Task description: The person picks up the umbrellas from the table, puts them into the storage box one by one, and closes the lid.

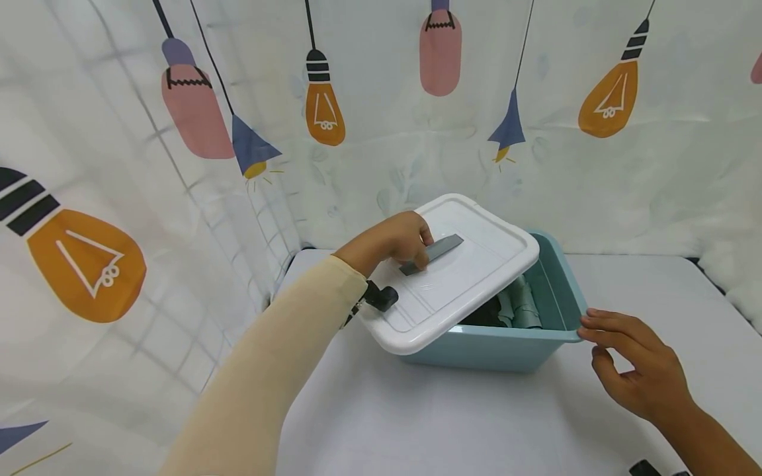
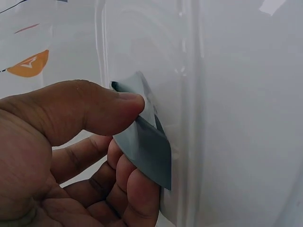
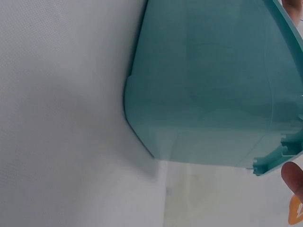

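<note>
A white lid (image 1: pixel 470 244) lies aslant over a light-blue plastic bin (image 1: pixel 494 350), leaving the bin's right part uncovered. My left hand (image 1: pixel 405 241) pinches a grey strip (image 1: pixel 445 247) that stands up from the lid like a handle. In the left wrist view, thumb and curled fingers of the left hand (image 2: pixel 94 146) hold this folded strip (image 2: pixel 147 151). Fingertips of my right hand (image 1: pixel 643 370) touch the bin's front right corner, with the fingers fairly straight. Inside the bin show a rolled grey-green item (image 1: pixel 524 304) and something dark (image 1: pixel 485 314); the lid hides the rest.
The bin stands on a white-covered table (image 1: pixel 452 423). Behind and to the left hangs a white curtain (image 1: pixel 381 178) printed with lamps and bulbs. A small black object (image 1: pixel 645 468) shows at the bottom right edge.
</note>
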`<act>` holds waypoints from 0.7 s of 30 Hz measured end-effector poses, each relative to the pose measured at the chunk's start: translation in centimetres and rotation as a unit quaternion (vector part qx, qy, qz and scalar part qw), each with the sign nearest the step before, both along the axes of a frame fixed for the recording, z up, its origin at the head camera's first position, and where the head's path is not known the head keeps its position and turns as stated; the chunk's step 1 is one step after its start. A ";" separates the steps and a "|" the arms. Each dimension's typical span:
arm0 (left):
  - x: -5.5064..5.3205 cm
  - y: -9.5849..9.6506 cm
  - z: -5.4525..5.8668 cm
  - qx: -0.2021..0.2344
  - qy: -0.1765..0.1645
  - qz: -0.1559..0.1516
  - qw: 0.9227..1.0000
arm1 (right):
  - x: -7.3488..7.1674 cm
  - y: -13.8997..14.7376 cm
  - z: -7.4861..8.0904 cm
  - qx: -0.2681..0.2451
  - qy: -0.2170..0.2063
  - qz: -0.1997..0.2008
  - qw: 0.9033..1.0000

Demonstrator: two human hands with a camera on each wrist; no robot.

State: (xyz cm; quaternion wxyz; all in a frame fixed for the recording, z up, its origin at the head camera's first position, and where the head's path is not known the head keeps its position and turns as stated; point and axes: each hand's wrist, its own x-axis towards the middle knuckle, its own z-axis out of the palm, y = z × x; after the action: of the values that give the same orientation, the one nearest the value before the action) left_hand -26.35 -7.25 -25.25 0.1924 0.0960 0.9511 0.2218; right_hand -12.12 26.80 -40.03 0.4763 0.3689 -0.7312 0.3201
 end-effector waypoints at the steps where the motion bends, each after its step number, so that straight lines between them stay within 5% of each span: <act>1: 0.0 0.0 0.0 -0.002 0.001 -0.005 1.000 | 0.0 0.0 0.0 0.002 -0.001 -0.001 1.000; 21: -0.4 0.4 -0.1 -0.034 0.011 -0.061 0.997 | 0.0 0.0 0.0 0.002 0.000 -0.004 1.000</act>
State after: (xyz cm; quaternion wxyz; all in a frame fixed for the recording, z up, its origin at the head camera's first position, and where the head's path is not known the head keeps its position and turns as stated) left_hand -26.80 -6.81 -25.34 0.1981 0.1498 0.9525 0.1761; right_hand -12.14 26.75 -40.01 0.4767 0.3673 -0.7332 0.3166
